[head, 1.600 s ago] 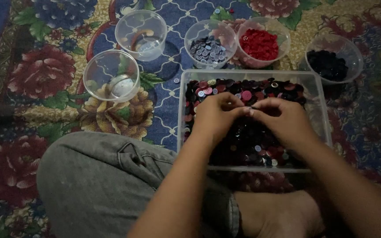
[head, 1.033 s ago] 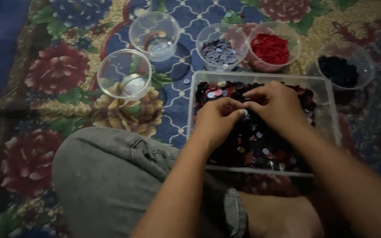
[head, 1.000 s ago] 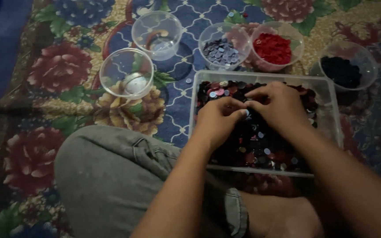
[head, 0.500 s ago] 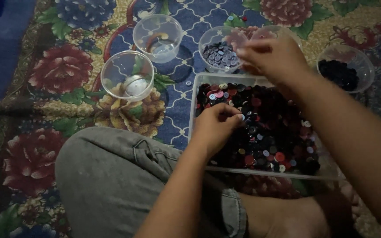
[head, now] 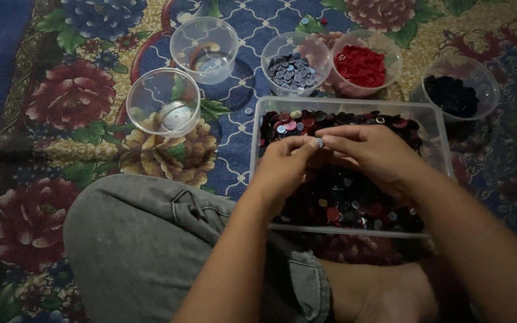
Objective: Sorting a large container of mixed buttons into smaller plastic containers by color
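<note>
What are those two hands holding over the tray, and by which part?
A small pale button, pinched at its edge between the fingertips of the left hand and right hand, above the tray.

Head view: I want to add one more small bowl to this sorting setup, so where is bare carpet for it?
Carpet lies bare left of the two near-empty clear bowls, and between them and the button tray. Crowded: the row of grey, red and dark button bowls behind the tray, and over it, where both hands meet.

packages: none | labels: none; signs: none; screens: none in view
</note>
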